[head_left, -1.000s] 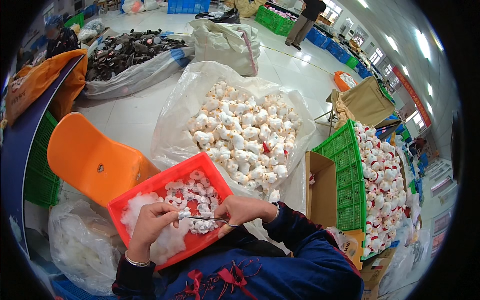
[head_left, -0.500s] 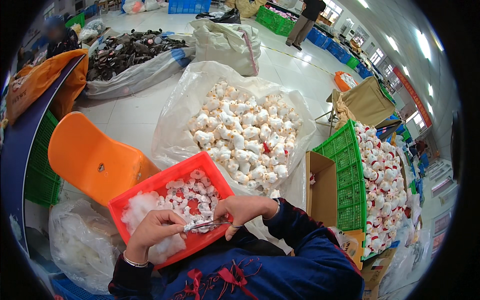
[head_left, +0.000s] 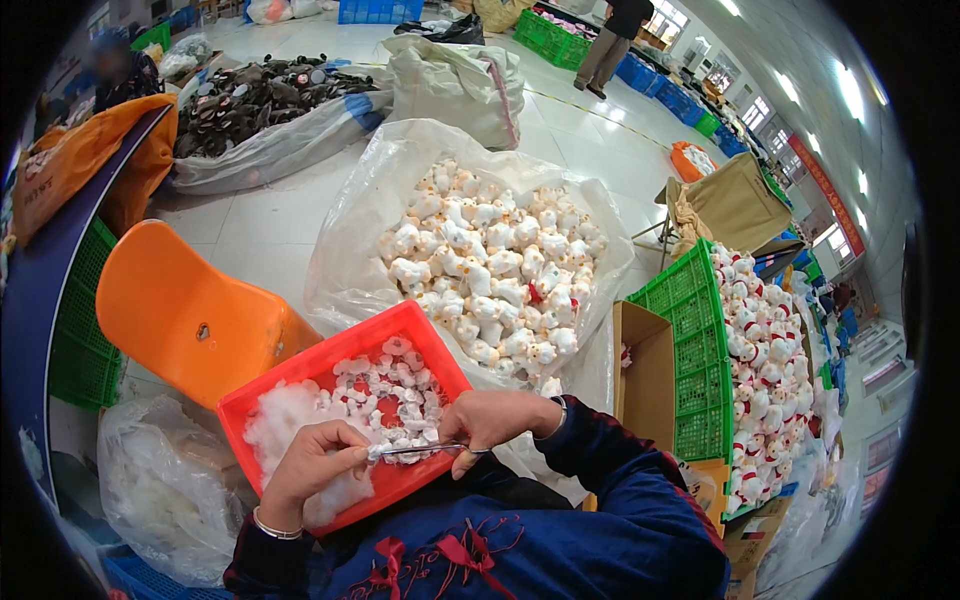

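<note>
A red plastic tray point(head_left: 448, 352) sits tilted in front of me. Fluffy white stuffing point(head_left: 280, 418) fills its left part, and small white fabric pieces point(head_left: 408, 402) lie in the rest. Over the tray, my left hand point(head_left: 315, 462) pinches a small white fabric piece point(head_left: 374, 454) between thumb and fingertips. My right hand point(head_left: 492, 420) is closed around slim metal forceps point(head_left: 425, 449), whose handle end sits by my thumb. The tips point left and meet the small piece at my left fingertips. How far they reach inside it is hidden.
An orange chair point(head_left: 190, 305) stands left of the tray. Beyond lies a clear plastic bag point(head_left: 345, 235) heaped with white plush toys point(head_left: 490, 270). A green crate point(head_left: 690, 370) and cardboard box point(head_left: 643, 375) stand right. Further off, a person point(head_left: 610, 45) stands near blue crates.
The forceps' arms, apart before, are now together in a straight line. My left hand stays on the small piece, and both hands have barely shifted.
</note>
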A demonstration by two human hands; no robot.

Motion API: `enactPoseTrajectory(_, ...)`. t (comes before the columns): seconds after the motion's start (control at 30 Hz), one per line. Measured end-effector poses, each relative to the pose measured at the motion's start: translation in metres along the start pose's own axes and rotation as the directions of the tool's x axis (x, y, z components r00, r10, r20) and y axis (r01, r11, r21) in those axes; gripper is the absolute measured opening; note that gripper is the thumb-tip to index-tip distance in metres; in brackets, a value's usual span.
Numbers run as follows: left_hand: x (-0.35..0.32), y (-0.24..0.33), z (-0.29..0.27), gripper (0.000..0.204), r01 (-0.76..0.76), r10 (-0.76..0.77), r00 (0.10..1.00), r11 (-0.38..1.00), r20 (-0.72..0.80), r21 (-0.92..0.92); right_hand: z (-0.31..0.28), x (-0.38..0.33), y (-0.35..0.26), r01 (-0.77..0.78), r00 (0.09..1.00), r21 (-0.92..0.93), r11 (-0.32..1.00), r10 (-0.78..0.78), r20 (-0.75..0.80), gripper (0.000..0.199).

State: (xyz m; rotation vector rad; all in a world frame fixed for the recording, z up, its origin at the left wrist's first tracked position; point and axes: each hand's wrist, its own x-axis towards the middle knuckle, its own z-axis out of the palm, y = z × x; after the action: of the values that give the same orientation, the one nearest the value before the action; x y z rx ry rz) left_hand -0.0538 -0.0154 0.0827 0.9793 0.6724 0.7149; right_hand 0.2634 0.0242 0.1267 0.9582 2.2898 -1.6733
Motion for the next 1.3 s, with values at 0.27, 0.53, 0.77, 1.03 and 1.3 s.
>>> enactPoseTrajectory(0.27,0.008,0.03,0.043,0.024,0.035,-0.04,0.999,0.982,0.025,0.187,-0.002,-0.006,-0.007,-0.025,1.0,0.057,0.998,0.024,0.018,0.04)
enactPoseTrajectory(0.53,0.0,0.032,0.025,0.007,0.009,0.04,0.992,0.927,-0.123,0.374,0.007,-0.011,-0.01,-0.008,1.0,0.164,0.986,0.005,0.023,0.041)
enactPoseTrajectory(0.77,-0.004,0.025,0.017,0.009,0.094,-0.1,0.994,0.986,0.033,0.134,0.011,-0.012,-0.008,-0.025,0.998,0.12,0.992,0.018,0.06,0.043)
enactPoseTrajectory(1.03,0.001,0.021,0.023,0.015,0.049,-0.066,0.997,0.944,0.043,0.327,0.009,-0.01,-0.01,-0.056,0.995,0.102,0.993,0.047,0.083,0.043)
enactPoseTrajectory(1.3,-0.008,0.032,0.024,0.006,0.066,-0.039,0.996,0.927,-0.079,0.368,0.017,-0.015,-0.013,-0.044,0.998,0.197,0.979,0.034,0.055,0.04)
